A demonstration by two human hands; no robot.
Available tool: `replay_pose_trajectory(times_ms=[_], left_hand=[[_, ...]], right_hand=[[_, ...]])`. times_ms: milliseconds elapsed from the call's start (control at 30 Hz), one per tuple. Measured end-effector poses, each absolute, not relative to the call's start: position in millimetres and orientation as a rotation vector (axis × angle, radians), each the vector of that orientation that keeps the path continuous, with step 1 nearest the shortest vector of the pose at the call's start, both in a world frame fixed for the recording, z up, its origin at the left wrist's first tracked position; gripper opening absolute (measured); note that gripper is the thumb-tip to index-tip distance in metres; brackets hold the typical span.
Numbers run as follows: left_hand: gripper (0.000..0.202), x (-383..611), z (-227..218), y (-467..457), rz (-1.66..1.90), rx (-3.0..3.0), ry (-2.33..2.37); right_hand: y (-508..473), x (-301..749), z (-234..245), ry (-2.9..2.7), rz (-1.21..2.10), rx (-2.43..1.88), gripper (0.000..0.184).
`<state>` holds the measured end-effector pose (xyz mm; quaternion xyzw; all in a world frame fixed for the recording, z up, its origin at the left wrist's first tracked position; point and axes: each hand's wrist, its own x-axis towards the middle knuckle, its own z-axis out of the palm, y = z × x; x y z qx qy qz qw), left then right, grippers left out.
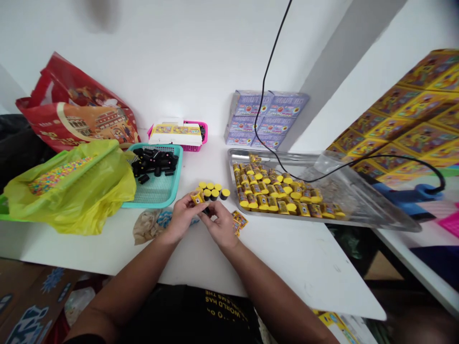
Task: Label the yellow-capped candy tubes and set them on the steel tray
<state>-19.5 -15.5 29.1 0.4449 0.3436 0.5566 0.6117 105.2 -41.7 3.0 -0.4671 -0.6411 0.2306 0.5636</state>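
Observation:
My left hand (pixel 181 217) and my right hand (pixel 219 225) meet above the white table (pixel 287 267). Between their fingers is a small tube wrapped in a yellow label (pixel 197 197), with a dark end showing below it. A huddle of short tubes with yellow or black ends (pixel 212 191) stands just beyond my fingertips. Loose yellow printed labels (pixel 239 220) lie beside my right hand. A steel tray (pixel 272 162) to the right holds many yellow-wrapped tubes with yellow caps.
A teal tray (pixel 156 186) holds black cylinders, and a yellow plastic bag (pixel 71 191) holds coloured beads. Behind stand a red bag (pixel 75 114), a pink basket (pixel 195 143) and purple boxes (pixel 265 119). A black cable (pixel 267 95) crosses above the steel tray.

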Motion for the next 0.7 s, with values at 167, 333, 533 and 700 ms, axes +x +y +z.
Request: replay_pose_trajectory(times_ms=[167, 333, 533, 700], left_hand=[[0.03, -16.9, 30.1, -18.4, 1.305, 0.971, 0.751], [0.023, -16.8, 23.8, -16.7, 1.257, 0.957, 0.796], [0.027, -14.3, 22.8, -18.5, 1.247, 0.889, 0.844], [0.034, -20.1, 26.7, -14.9, 1.219, 0.865, 0.77]], right_hand=[[-41.5, 105.5, 8.9, -1.415, 0.581, -1.101, 0.02], [-40.7, 105.8, 10.3, -1.372, 0.66, -1.102, 0.021], [-40.1, 106.1, 3.5, -1.342, 0.729, -1.096, 0.019], [-35.8, 109.2, 5.6, -1.207, 0.985, -0.949, 0.023]])
